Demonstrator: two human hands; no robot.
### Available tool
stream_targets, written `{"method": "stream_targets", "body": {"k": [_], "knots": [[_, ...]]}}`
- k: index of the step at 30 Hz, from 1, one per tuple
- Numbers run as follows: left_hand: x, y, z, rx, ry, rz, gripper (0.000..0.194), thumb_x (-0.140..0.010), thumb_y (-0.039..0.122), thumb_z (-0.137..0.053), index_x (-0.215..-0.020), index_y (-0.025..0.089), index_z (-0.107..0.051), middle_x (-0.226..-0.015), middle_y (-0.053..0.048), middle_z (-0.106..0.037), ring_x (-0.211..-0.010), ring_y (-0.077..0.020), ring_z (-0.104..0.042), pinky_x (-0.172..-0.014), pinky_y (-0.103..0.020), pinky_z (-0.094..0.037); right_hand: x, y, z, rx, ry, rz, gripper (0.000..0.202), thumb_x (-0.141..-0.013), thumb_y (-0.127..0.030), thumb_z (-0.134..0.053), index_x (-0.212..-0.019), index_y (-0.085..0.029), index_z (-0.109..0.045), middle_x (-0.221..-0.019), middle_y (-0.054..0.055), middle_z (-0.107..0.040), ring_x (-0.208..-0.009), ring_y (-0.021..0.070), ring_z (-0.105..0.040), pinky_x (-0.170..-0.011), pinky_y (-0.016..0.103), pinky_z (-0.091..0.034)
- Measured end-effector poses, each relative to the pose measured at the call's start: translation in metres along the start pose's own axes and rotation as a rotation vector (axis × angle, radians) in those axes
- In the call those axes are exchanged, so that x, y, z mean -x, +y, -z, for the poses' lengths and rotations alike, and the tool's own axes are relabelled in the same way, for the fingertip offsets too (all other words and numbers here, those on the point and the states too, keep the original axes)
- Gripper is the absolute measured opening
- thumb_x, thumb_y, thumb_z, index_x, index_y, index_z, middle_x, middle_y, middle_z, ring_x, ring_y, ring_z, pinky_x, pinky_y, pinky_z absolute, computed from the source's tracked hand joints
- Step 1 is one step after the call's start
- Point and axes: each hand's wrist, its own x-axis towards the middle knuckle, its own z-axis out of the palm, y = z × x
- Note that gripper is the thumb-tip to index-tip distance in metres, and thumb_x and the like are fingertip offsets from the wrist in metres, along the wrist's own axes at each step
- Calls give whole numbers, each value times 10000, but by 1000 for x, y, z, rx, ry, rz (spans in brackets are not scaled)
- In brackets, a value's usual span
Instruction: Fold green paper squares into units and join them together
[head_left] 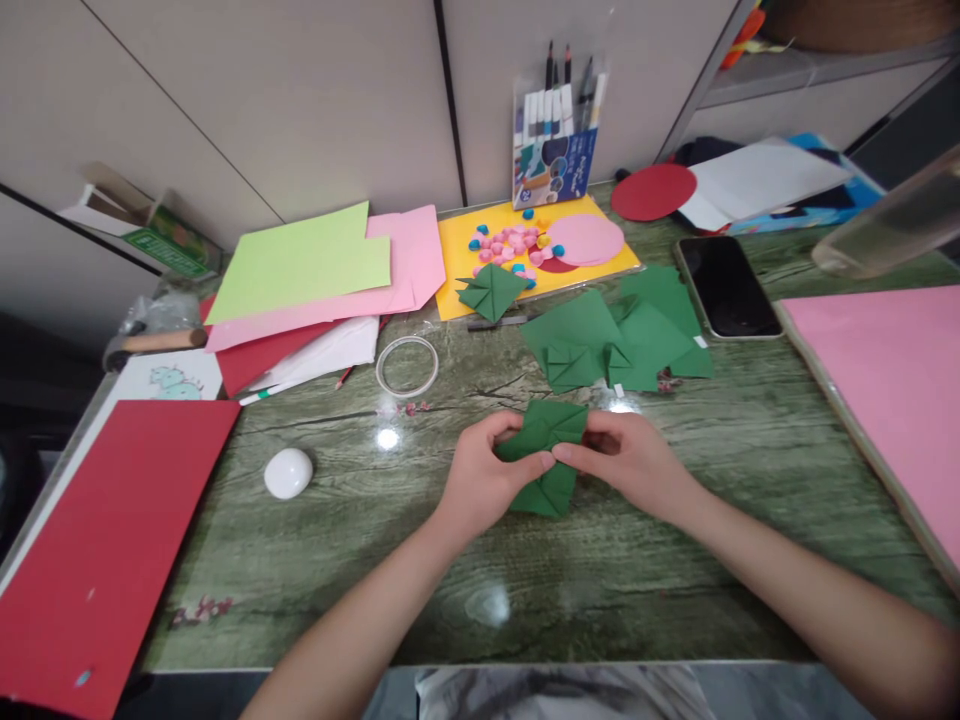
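Note:
A piece of folded green paper is held just over the table between my two hands. My left hand grips its left side, thumb on the front face and fingers behind. My right hand pinches the right side the same way, and both thumb tips nearly meet at the paper's middle. Creases show across the paper; its back is hidden. Beyond my hands lie more green paper pieces, some folded. A folded green paper shape rests at the near edge of a yellow sheet.
Left of my hands are a white egg-shaped object, a tape roll and a red sheet. A phone lies at the back right, near a pink sheet. A pack of markers leans on the wall.

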Motion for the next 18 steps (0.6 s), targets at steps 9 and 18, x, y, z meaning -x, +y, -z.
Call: {"method": "stream_targets", "body": {"k": [9, 18], "knots": [[0, 3, 0, -13, -23, 25, 164, -658, 245, -677, -772, 157, -599, -725, -11, -606, -693, -158, -551, -628, -255, -431, 0, 1, -1, 13, -17, 3, 209, -748, -401, -606, -761, -194, -634, -673, 21, -616, -638, 186, -565, -557, 301, -456], [0, 4, -1, -51, -103, 23, 230, -676, 241, -662, -887, 164, -609, -848, -37, -635, -801, -186, -573, -705, -281, -447, 0, -3, 2, -41, -69, -13, 204, -752, -359, -605, -850, -185, -650, -771, 30, -680, -766, 223, -626, -666, 327, -502]]}}
